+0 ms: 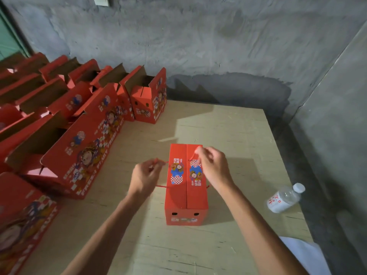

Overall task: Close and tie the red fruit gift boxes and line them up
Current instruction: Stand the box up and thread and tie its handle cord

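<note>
Closed red box (186,185) sits in the middle of the frame on the plywood table (228,135), top flaps shut. Left hand (146,175) is just left of it, fingers curled, pinching a red cord (161,162) coming off the box's side. Right hand (213,167) is over the box's far right top, pinching the other cord end (195,154). Open boxes (79,124) crowd the left side, and a water bottle (285,198) lies lower right.

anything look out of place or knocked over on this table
Only the clear plastic water bottle: it lies on its side near the right edge of the pale wooden table. The closed red cardboard gift box between the hands stands square, apart from it.
</note>
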Motion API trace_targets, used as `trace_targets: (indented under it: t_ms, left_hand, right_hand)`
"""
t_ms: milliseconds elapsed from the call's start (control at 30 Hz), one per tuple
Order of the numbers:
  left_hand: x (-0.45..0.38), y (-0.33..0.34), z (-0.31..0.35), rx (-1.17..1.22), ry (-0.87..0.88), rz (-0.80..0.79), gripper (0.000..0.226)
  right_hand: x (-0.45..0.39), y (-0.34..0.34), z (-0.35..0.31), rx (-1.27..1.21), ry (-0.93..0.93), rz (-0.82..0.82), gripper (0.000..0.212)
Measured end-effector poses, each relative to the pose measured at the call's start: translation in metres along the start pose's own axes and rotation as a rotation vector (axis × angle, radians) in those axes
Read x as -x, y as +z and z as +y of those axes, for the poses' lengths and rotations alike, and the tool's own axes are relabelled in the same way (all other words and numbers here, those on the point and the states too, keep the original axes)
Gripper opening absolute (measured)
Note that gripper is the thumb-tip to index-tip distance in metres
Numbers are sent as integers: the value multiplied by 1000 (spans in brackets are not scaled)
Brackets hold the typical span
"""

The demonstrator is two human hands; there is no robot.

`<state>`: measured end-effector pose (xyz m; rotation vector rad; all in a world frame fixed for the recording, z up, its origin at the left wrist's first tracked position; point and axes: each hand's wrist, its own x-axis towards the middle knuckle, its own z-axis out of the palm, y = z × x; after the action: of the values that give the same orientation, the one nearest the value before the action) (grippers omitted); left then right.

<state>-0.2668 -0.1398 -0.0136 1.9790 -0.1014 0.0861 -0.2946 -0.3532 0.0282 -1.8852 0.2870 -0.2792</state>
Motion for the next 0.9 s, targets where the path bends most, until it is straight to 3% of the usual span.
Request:
trace_targets:
  t_ms: [133, 200, 267, 333, 467, 567, 667, 733, 833, 900]
  left_hand:
    - [-17, -25, 0, -331, -107, 38, 13]
    - [-19, -21, 3, -591, -120, -49, 44]
    - [-17, -8, 13, -667, -16, -76, 57]
    - [-18, 14, 30, -488, 99, -129, 50]
    - [-19, 66, 65, -22, 79, -328, 51]
    - [-21, 97, 75, -14, 149, -399, 58]
    - [-25, 113, 71, 10, 143, -369, 18]
    - [-26, 119, 65, 29, 90, -369, 31]
    - [-27, 117, 57, 21, -65, -377, 48]
    - [-30, 111, 50, -17, -128, -308, 52]
  right_hand:
    - [-1, -31, 1, -107, 6, 151, 24]
    - [-2, -42, 0, -143, 3, 159, 23]
    - [-4, -49, -1, -170, 7, 138, 23]
    - [-8, -53, -4, -214, 25, 107, 23]
    - [-11, -59, -9, -268, 54, 68, 24]
    - [-10, -64, -8, -271, 38, 55, 26]
    - [-7, -71, -4, -256, 40, 97, 26]
    - [-9, -74, 2, -230, 76, 153, 25]
    - [-9, -70, 20, 157, 52, 203, 11]
    - [-2, -58, 32, 550, -127, 244, 30]
